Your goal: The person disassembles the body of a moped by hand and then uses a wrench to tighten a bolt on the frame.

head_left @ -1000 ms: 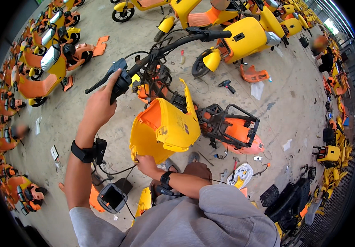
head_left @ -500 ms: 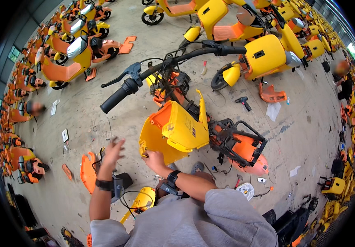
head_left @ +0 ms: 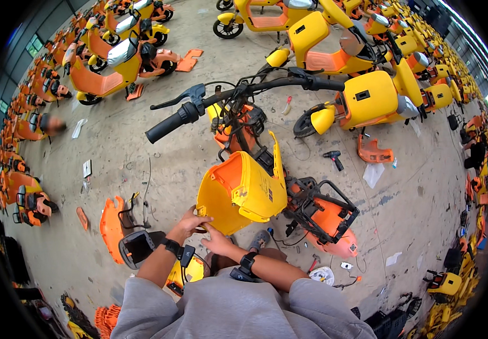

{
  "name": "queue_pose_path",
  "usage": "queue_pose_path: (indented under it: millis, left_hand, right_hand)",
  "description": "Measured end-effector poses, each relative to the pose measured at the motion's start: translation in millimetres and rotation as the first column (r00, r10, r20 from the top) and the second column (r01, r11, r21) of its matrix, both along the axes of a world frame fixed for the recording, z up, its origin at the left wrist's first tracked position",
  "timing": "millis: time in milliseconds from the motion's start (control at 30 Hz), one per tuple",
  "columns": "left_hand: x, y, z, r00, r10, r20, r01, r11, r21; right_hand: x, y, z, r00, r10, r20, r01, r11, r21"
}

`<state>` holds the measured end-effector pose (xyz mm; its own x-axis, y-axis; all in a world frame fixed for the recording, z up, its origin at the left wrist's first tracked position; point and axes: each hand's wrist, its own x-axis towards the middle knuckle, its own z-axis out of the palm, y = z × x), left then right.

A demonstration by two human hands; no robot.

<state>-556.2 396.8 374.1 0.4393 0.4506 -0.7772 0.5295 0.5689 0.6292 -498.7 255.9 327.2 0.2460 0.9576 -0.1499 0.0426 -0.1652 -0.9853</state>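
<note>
A yellow plastic scooter body panel (head_left: 261, 189) with an orange inner part sits tilted on a partly stripped scooter in front of me. My left hand (head_left: 185, 225) is closed on its lower left edge, fingers pointing right. Close beside it, my right hand (head_left: 217, 242) also grips that edge; the fingertips of both hands nearly meet, and anything small between them is hidden. Beyond the panel rises the scooter's black handlebar (head_left: 266, 86), its bare cables exposed. To the panel's right is the black rear rack (head_left: 334, 206) above an orange tail piece (head_left: 334, 229).
On the floor lie an orange panel (head_left: 111, 226), a dark-screened grey part (head_left: 137, 248), a cordless drill (head_left: 333, 160), an orange cover (head_left: 375, 150) and a hammer (head_left: 313, 262). Yellow scooters (head_left: 365, 96) stand ahead; rows of others line both sides.
My left hand has come from the air at the left down to the panel's edge, joining my right hand. The right hand stays at that edge. The whole view has shifted slightly.
</note>
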Motion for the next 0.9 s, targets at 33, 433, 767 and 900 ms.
queue_pose_path:
  millis: [33,433,767,900]
  left_hand:
    - [1,-7,5,0.999,0.003,-0.034,0.0,0.997,0.076]
    - [-17,-49,-48,0.998,-0.037,-0.055,0.058,0.882,0.468]
    - [-42,-53,-98,0.982,0.076,-0.171,0.06,0.74,0.67]
    - [-4,-74,-76,0.938,0.128,-0.323,0.161,0.663,0.731]
  right_hand:
    - [-1,4,2,0.999,0.046,-0.017,-0.045,0.999,0.018]
    - [87,-111,-15,0.752,-0.196,-0.629,0.0,0.955,-0.298]
    - [174,-77,-40,-0.137,-0.765,-0.629,0.388,0.542,-0.745]
    - [166,-62,-50,-0.03,-0.921,-0.389,0.606,0.293,-0.74]
